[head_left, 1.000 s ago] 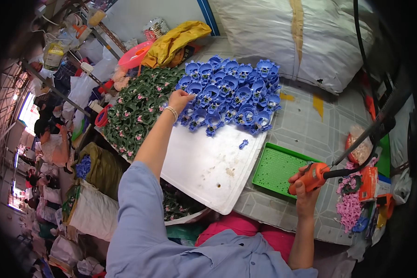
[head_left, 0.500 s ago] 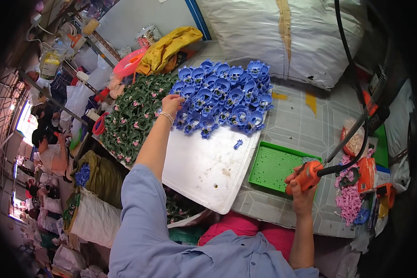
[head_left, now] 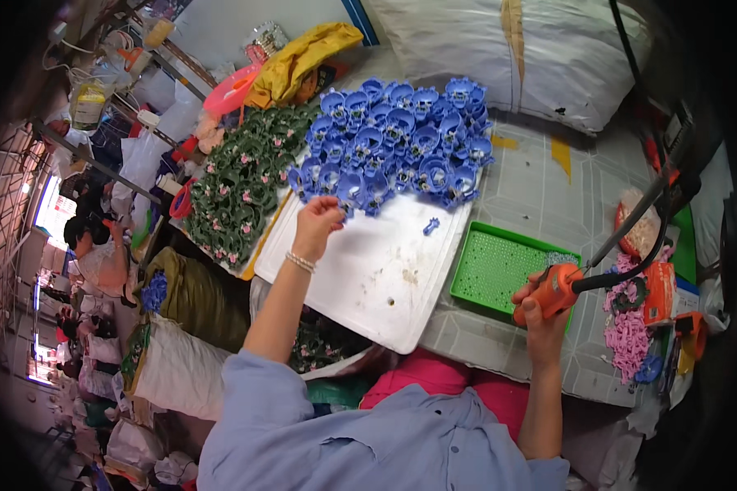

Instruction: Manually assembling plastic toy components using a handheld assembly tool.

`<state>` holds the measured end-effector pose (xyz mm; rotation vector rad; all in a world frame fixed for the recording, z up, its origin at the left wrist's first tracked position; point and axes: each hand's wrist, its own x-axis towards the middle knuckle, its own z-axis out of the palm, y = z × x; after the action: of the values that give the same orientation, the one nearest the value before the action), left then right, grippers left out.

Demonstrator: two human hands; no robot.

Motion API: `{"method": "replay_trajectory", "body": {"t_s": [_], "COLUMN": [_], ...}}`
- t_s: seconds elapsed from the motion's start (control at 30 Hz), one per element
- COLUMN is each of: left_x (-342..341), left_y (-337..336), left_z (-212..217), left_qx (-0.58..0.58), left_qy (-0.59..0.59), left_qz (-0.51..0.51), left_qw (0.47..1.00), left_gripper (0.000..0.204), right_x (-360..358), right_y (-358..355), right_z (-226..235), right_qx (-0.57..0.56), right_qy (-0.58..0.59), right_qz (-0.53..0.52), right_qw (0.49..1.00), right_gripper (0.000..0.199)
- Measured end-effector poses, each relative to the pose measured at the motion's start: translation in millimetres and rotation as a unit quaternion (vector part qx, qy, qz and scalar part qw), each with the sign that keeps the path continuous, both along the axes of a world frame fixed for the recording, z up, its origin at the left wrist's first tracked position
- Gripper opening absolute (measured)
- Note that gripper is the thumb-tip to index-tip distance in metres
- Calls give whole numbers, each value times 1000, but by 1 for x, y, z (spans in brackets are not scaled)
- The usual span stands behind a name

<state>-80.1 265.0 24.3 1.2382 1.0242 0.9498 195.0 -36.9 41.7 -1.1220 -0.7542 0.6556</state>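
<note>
My left hand (head_left: pixel 318 227) reaches over the white board (head_left: pixel 360 278), its thumb and fingers drawn together in a pinch at the near edge of the blue plastic pieces (head_left: pixel 401 147). What the fingertips hold, if anything, I cannot make out. These flower-like blue pieces lie packed side by side on the board's far part. One small blue piece (head_left: pixel 431 226) lies apart from them. In my right hand (head_left: pixel 540 321) is an orange corded power tool (head_left: pixel 558 288), gripped above the right end of a shallow green tray (head_left: pixel 495 266).
Green pieces with pink flowers (head_left: pixel 241 180) are massed at the left. A large white sack (head_left: pixel 516 61) stands behind the board. Pink pieces (head_left: pixel 626 331) lie at the right, near the tool's black cord (head_left: pixel 651 258). Full sacks (head_left: pixel 180 360) stand at lower left.
My left hand has come back from the left side of the blue pieces to their near edge. My right hand keeps hold of the orange tool. The whole view has shifted slightly.
</note>
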Motion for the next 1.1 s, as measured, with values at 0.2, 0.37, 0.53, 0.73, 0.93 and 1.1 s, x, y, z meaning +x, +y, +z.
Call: {"method": "replay_trajectory", "body": {"t_s": [0.2,0.37,0.53,0.73,0.93,1.1], "left_x": [15,27,32,41,50,56], "left_y": [-94,-134,-136,-131,-139,-147], "left_z": [-29,-39,-38,-26,-41,-33], "left_qx": [3,86,160,64,252,232], "left_qy": [40,86,202,236,258,257], "left_qz": [14,6,-12,-66,-83,-84], "left_qw": [999,993,966,967,929,934], "left_gripper": [27,33,35,30,24,19], "right_x": [0,-2,0,7,9,12], "right_y": [3,7,8,9,10,9], "right_z": [-1,-2,-4,1,3,4], "right_qx": [-8,-3,-3,7,1,8], "right_qy": [15,1,-7,-32,-16,-24], "right_qz": [7,-1,-7,-17,-13,-29], "right_qw": [1000,1000,1000,999,1000,999], "right_gripper": [42,44,42,39,36,33]}}
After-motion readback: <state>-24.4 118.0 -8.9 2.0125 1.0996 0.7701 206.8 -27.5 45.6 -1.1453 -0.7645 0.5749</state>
